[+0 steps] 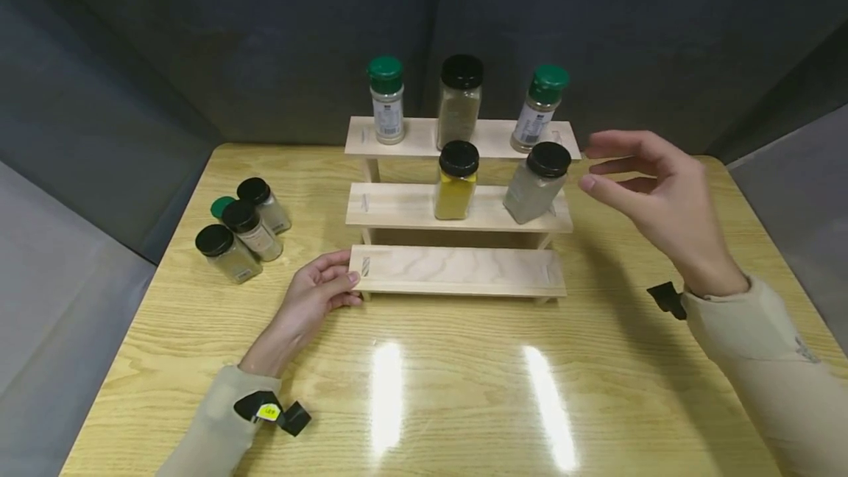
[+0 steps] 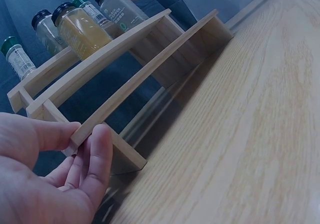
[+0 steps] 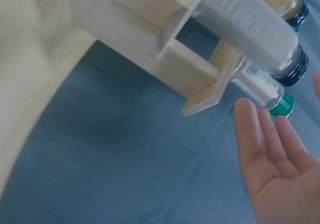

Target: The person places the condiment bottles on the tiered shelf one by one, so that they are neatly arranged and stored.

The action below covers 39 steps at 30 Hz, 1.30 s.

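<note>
My left hand [image 1: 324, 289] pinches the left end of the lowest step of a three-step wooden spice rack [image 1: 457, 271], thumb on top and fingers below in the left wrist view. Right of the rack, my right hand [image 1: 662, 197] is in the air with fingers extended, holding nothing. Nearest to it is a black-lidded jar [image 1: 535, 184] on the right of the middle step, labelled black pepper in the left wrist view. A yellow spice jar [image 1: 455, 186] stands beside it. The top step carries two green-lidded shakers [image 1: 388, 109] with a black-lidded jar [image 1: 458, 105] between them.
At the left of the wooden table [image 1: 457, 389], several spice jars [image 1: 232, 260] stand in a close group, one with a green lid [image 1: 221, 205]. Dark cloth [image 1: 298, 43] hangs behind the rack, and grey panels [image 1: 59, 263] flank the table.
</note>
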Tool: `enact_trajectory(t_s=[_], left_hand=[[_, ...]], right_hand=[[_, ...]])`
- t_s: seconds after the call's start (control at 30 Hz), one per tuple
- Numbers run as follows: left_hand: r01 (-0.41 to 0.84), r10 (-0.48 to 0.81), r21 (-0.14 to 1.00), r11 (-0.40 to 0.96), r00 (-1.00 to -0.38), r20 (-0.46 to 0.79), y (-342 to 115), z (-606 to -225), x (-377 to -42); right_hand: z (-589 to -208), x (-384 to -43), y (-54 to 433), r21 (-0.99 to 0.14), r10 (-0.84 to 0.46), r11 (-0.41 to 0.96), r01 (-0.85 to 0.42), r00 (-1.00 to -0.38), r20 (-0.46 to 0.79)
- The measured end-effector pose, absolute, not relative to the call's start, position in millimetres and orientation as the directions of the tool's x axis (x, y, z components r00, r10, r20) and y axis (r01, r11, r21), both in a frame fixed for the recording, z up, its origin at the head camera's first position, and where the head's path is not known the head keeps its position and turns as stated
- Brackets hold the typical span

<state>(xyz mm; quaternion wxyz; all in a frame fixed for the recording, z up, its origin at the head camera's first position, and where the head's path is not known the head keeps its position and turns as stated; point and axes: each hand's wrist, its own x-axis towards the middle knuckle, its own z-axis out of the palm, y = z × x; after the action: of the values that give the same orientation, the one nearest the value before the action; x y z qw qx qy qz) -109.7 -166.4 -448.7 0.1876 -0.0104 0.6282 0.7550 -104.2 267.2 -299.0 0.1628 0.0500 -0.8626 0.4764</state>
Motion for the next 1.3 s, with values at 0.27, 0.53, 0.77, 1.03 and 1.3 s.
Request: enact_trajectory(t_s=[0.27,0.53,0.77,1.03,1.3], left_hand=[[-0.296,0.279,0.945,-0.142,-0.928,-0.249,-168,-448,-111],[-0.290,0.276,0.947,-0.140,-0.930,-0.244,-168,-448,-111],[-0.283,0.272,0.948,-0.144,-0.933,-0.237,-169,-447,-111],[-0.297,0.265,0.944,-0.143,-0.931,-0.253,-170,-446,-111],[-0.294,0.275,0.942,-0.160,-0.930,-0.244,-167,-449,-109]], right_hand=[[-330,-88,291,-0.851,0.125,0.519,-0.078,-0.978,0.166],[-373,-77,296,-0.959,0.003,0.283,0.024,-1.000,-0.024],[-397,-74,288,-0.968,-0.069,0.198,0.151,-0.984,-0.167],[-408,-75,275,-0.970,-0.137,0.151,0.191,-0.968,-0.212],[-419,-73,273,-0.974,-0.133,0.127,0.189,-0.970,-0.205]])
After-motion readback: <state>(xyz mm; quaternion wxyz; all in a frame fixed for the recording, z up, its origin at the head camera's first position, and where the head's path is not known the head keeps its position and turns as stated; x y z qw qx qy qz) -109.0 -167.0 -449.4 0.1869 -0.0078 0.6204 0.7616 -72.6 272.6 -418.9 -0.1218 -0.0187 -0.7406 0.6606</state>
